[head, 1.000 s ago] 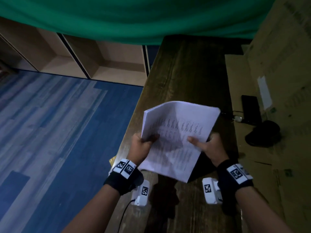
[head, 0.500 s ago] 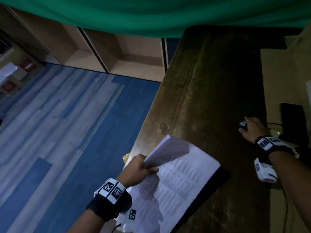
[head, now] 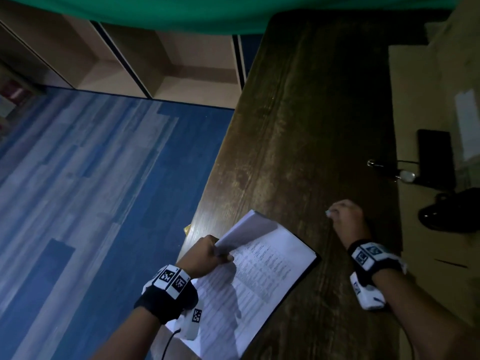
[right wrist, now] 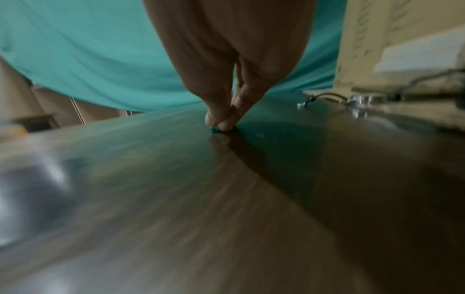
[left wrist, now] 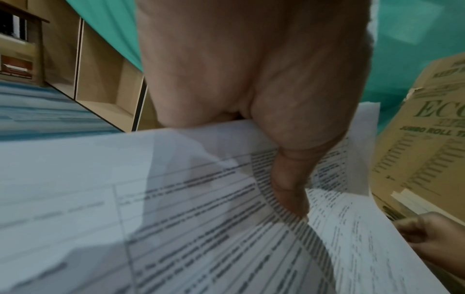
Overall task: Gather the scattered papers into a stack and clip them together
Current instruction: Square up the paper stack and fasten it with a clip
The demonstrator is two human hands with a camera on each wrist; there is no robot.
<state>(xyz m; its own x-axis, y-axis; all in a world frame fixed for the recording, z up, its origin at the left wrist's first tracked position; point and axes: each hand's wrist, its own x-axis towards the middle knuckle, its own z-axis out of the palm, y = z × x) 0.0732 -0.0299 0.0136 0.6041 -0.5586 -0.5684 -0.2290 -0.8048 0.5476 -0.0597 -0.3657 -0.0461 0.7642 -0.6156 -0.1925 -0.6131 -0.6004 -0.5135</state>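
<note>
— White sheets, a whole stack of papers (head: 262, 266), lying on the dark wooden table (head: 311, 126) at its near left edge. Part of the stack hangs past that edge over the blue floor (head: 91, 190).

— And who has it?

— The left hand (head: 204, 257) grips it at the left side, thumb on top and fingers curled under, as the left wrist view shows. The upper left corner is bent upward off the rest; the far right corner lies flat on the wood.

— The other hand?

— The right hand (head: 346, 216) is to the right of the stack, apart from it. Its fingertips (right wrist: 221, 121) are pinched together on a small blue clip (right wrist: 214, 129), right at the table surface. The clip is blurred, and little of it shows.

— How much room is there?

— Beyond both hands the wood runs bare to the far end under a green curtain (head: 207, 11). Along the right edge sits cardboard (head: 428, 100), with a black phone (head: 436, 159), a cable and a small metal clip (head: 374, 163) lying near that edge, beyond the right hand. A dark rounded object (head: 449, 211) rests on the cardboard; I cannot tell what it is.

— And to the left?

— Floor, then open wooden shelving (head: 124, 61) along the wall.
</note>
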